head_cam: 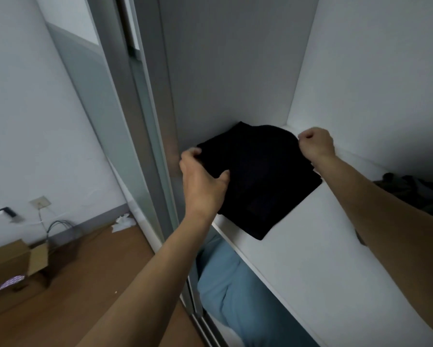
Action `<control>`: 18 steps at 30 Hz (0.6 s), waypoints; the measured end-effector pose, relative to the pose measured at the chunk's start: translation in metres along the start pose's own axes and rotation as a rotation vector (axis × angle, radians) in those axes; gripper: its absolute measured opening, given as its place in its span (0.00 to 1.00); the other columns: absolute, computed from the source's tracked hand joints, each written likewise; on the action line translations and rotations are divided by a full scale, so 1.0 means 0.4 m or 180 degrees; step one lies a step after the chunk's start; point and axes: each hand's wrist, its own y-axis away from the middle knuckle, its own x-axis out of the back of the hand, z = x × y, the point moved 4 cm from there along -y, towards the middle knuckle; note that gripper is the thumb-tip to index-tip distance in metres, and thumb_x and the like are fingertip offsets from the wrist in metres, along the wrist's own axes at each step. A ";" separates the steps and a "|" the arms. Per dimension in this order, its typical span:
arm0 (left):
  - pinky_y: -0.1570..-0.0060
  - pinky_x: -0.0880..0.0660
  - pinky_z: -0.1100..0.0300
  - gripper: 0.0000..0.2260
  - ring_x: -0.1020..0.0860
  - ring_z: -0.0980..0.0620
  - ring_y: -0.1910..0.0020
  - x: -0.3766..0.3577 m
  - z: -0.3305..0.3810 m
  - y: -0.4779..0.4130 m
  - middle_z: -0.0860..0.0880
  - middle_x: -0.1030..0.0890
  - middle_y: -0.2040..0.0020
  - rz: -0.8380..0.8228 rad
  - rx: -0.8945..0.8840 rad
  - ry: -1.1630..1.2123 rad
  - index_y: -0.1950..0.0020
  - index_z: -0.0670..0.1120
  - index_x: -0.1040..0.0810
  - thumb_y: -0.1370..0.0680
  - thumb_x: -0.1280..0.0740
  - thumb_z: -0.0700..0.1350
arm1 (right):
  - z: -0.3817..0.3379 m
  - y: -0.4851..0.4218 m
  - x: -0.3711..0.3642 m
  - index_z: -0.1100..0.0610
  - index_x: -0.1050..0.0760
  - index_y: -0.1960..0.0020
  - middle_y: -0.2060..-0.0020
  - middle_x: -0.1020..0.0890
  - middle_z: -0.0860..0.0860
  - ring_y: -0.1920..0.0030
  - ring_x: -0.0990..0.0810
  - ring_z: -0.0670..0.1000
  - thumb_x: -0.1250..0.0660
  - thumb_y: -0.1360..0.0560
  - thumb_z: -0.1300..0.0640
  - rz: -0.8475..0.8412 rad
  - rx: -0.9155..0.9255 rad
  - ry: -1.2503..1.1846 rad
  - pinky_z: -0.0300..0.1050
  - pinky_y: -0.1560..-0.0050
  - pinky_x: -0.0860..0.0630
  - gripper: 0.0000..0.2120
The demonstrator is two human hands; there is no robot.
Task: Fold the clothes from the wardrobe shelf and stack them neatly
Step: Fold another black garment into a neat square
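A black garment (260,179) lies folded into a flat rectangle on the white wardrobe shelf (310,246), pushed toward the back left corner. My left hand (201,181) grips its left edge, thumb on top and fingers curled over the near-left corner. My right hand (315,142) is curled into a fist at the garment's far right edge and seems to pinch the cloth there; the contact itself is hidden. A second heap of dark clothes (416,194) lies on the same shelf at the right, partly cut off by my right forearm.
The wardrobe's grey back wall and white side wall close in the shelf. A sliding door frame (145,121) stands at the left. Blue bedding (233,291) fills the space below the shelf. On the wooden floor at the left are a cardboard box (12,261), cables and white scraps.
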 end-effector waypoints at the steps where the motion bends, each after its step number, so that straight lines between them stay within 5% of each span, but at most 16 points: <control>1: 0.40 0.29 0.58 0.24 0.28 0.50 0.43 0.002 0.032 0.007 0.49 0.31 0.42 0.0249 -0.0532 -0.0238 0.36 0.47 0.34 0.27 0.27 0.42 | -0.033 0.010 0.011 0.54 0.18 0.47 0.42 0.17 0.53 0.41 0.20 0.58 0.39 0.23 0.58 0.0193 0.0256 0.0036 0.47 0.43 0.25 0.11; 4: 0.39 0.38 0.56 0.18 0.32 0.47 0.40 -0.046 0.119 -0.040 0.48 0.30 0.42 0.0347 -0.1495 -0.1093 0.36 0.48 0.28 0.25 0.34 0.50 | -0.121 0.043 -0.025 0.47 0.22 0.44 0.43 0.18 0.48 0.42 0.21 0.53 0.41 0.23 0.45 -0.0144 0.1061 0.0152 0.46 0.48 0.29 0.13; 7: 0.29 0.45 0.47 0.25 0.40 0.46 0.26 -0.156 0.080 -0.123 0.47 0.34 0.26 -0.1155 -0.1063 -0.2383 0.26 0.52 0.33 0.22 0.41 0.60 | -0.105 0.064 -0.119 0.44 0.34 0.26 0.29 0.26 0.50 0.32 0.27 0.57 0.51 0.21 0.36 -0.1138 0.1112 0.0950 0.53 0.39 0.30 0.27; 9: 0.24 0.53 0.47 0.30 0.50 0.48 0.20 -0.200 0.001 -0.130 0.49 0.46 0.19 -0.1802 -0.0659 -0.2744 0.20 0.53 0.45 0.20 0.46 0.62 | -0.061 0.047 -0.155 0.43 0.41 0.22 0.25 0.31 0.51 0.29 0.30 0.58 0.56 0.21 0.33 -0.1182 0.0942 0.1212 0.57 0.36 0.33 0.31; 14: 0.24 0.59 0.47 0.32 0.57 0.47 0.20 -0.235 -0.058 -0.145 0.50 0.55 0.18 -0.1786 -0.0558 -0.2803 0.19 0.57 0.54 0.20 0.50 0.66 | -0.045 0.009 -0.188 0.44 0.42 0.22 0.26 0.30 0.52 0.28 0.30 0.59 0.60 0.22 0.31 -0.1215 0.0914 0.1297 0.58 0.35 0.35 0.33; 18: 0.23 0.58 0.45 0.31 0.58 0.45 0.20 -0.230 -0.021 -0.137 0.49 0.57 0.18 -0.2105 -0.0398 -0.3078 0.19 0.53 0.56 0.18 0.50 0.63 | -0.047 0.053 -0.134 0.48 0.44 0.20 0.23 0.35 0.52 0.24 0.35 0.55 0.54 0.16 0.40 -0.1424 0.1208 0.1088 0.56 0.27 0.37 0.27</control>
